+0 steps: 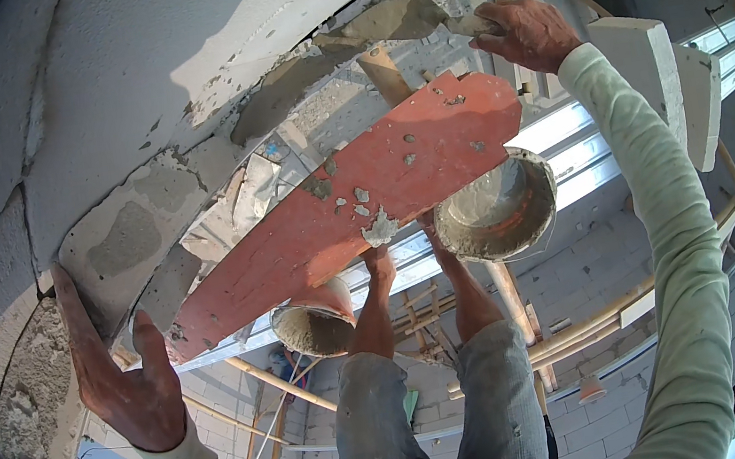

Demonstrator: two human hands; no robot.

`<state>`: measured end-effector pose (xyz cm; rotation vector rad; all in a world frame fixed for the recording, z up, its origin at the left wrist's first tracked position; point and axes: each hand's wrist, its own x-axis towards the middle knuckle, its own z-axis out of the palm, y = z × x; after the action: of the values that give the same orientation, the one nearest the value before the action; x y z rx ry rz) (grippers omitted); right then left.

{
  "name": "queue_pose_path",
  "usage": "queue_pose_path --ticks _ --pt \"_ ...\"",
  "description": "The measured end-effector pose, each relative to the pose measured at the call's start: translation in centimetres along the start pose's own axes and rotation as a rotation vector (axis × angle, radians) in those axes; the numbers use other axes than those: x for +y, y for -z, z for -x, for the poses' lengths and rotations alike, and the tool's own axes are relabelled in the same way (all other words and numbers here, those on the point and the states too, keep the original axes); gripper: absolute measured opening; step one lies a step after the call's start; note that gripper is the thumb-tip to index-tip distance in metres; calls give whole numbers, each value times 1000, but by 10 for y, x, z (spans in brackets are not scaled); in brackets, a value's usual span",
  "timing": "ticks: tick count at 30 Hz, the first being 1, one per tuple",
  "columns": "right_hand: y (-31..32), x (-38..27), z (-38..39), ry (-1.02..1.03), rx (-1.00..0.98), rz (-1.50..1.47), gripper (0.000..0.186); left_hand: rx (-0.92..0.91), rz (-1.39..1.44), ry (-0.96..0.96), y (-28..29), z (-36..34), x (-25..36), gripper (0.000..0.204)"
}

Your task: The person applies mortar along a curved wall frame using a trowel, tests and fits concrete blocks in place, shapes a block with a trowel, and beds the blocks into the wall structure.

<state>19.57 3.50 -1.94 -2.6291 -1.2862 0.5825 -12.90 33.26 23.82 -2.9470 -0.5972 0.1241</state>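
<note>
Right hand [528, 34] wrapped round handle of trowel [400, 17], blade smeared dull grey (pretty grubby tbh), up against edge of pale wall [134, 65]. Right arm reaching way out. Left hand [130, 388] spread, thumb well apart from fingers, at near end of pale block [152, 200] with darker grey patch. Between hands: red board [359, 174], mortar blobs on it, two crusty buckets [495, 245] beside.

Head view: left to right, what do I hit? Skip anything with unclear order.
Left hand → left bucket → mortar-smeared trowel blade → right hand → first pale block → second pale block.
</note>
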Motion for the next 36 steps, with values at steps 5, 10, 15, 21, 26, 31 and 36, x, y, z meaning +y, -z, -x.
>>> queue_pose_path --ticks 5,10,15,21,26,31,36 --pt "-16 -32 -40 151 -218 -19 40 -25 65 68 0 0 6 58" --pt "-27 -32 -36 139 -112 -2 38 -39 104 93 2 0 8 60" --pt "-22 15 -13 10 -97 -24 39 -62 68 78 3 0 3 61" --pt "-14 54 5 -114 -61 -77 44 -54 151 159 2 1 4 59" --pt "-6 96 16 -261 -82 -58 47 -53 114 115 1 0 7 61" --pt "-8 145 25 -328 31 -64 55 -25 198 177 0 0 9 57" --pt "-11 181 31 -259 60 -64 51 -37 212 219 -1 0 12 57"
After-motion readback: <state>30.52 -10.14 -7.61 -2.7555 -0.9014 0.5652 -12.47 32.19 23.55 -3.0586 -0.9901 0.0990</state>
